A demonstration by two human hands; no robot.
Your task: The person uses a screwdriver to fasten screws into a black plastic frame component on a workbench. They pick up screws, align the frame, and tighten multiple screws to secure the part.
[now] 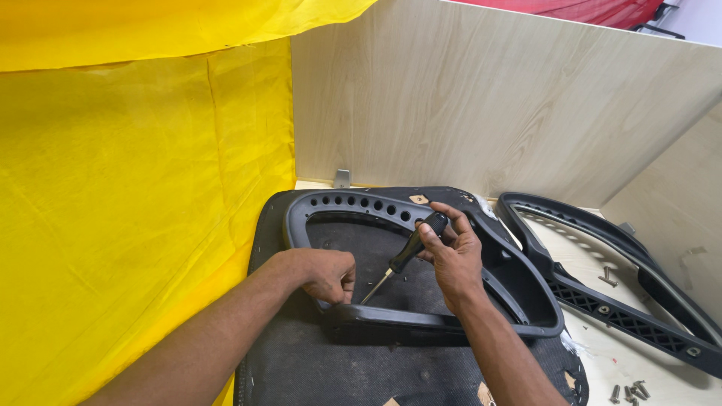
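A black plastic armrest frame [361,207] with a row of holes lies on the underside of a black chair seat [316,368]. My right hand [453,256] grips the black handle of a screwdriver [410,248], its metal shaft angled down and left toward the frame's lower left corner. My left hand [327,274] is curled shut against that corner, right beside the screwdriver tip; what it pinches is hidden.
A second black armrest frame [602,289] lies on the light wooden table to the right. Several loose screws [630,391] sit near the front right edge. Wooden partition walls [489,98] stand behind and right; yellow cloth [135,210] hangs on the left.
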